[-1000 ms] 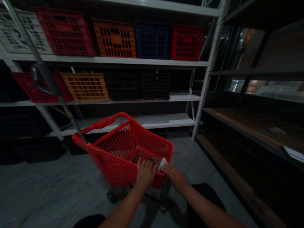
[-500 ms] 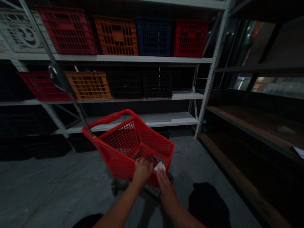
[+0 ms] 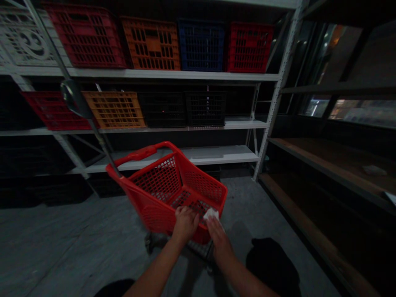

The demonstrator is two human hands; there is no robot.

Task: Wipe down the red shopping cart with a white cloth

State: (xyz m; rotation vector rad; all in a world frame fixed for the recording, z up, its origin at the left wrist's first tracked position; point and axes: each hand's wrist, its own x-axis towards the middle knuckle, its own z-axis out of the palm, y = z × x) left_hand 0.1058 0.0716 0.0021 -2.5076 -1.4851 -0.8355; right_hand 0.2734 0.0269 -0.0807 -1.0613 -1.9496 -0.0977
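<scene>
A red plastic shopping cart (image 3: 156, 214) stands on the floor before me, its handle toward the shelves. My left hand (image 3: 186, 220) is closed over the near rim, fingers curled to the inside of the basket. Just right of it, my right hand (image 3: 216, 233) presses a crumpled white cloth or tissue (image 3: 211, 213) against the same rim, close to the front corner. Part of the white piece is hidden under the fingers. Inside the basket, the slotted red floor shows.
A white metal rack (image 3: 241, 153) behind the cart carries several plastic crates, among them an orange crate (image 3: 151, 43) and a blue crate (image 3: 201, 45). Dark shelving (image 3: 309, 159) runs along the right. A metal pole (image 3: 102, 142) rises from the cart's handle side.
My right hand has slid slightly right along the rim with the white cloth or tissue. The left hand keeps its grip, and the cart stays where it was.
</scene>
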